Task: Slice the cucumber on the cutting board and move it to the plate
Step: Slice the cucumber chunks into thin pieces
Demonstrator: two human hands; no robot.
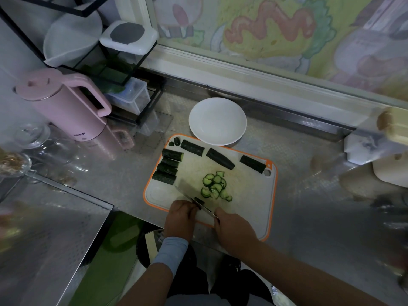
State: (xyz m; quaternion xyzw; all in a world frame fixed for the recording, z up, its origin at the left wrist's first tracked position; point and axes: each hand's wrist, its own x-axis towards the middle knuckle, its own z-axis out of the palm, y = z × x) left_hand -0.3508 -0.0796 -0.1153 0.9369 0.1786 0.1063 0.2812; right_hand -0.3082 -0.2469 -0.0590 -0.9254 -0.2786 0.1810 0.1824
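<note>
The right hand (234,227) gripped the knife (190,195); the left hand (180,218) pinched a cucumber piece (199,200) just beside it. I judged the knuckles should guide, tips tucked back.

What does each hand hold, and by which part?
Right hand grips the knife by its handle; left hand holds a cucumber piece by its near end.

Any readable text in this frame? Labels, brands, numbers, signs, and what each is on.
No text can be read.
Pink kettle: a short pale print low on its body, too small and blurred to read.
Painted wall: pictures only, no lettering visible.
Cutting board and plate: no markings visible.
</note>
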